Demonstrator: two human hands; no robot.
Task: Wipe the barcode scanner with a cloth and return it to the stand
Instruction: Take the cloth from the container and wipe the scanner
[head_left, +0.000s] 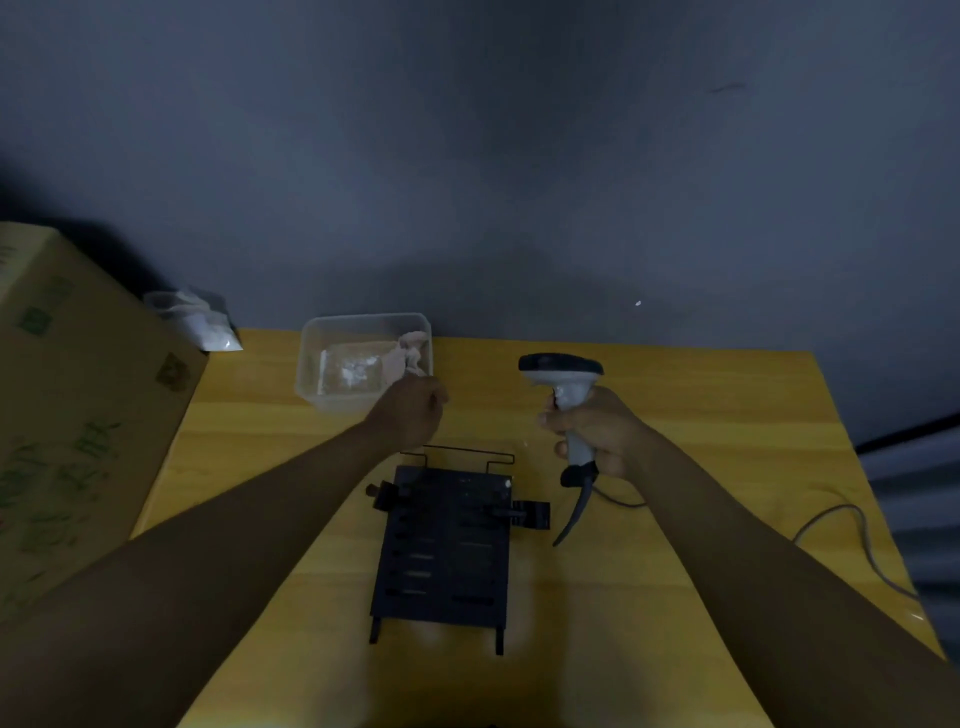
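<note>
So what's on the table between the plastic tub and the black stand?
In the head view, only the left hand, reaching to the cloth in the plastic tub; beneath, bare yellow table before the black stand.

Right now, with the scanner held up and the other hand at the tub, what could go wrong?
The cable trails across the table and might snag when the scanner in the right hand moves. The left hand at the cloth could tip the light plastic tub.

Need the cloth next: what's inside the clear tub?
The clear tub holds a pale crumpled cloth at its right side; the left hand hides the near corner.
</note>
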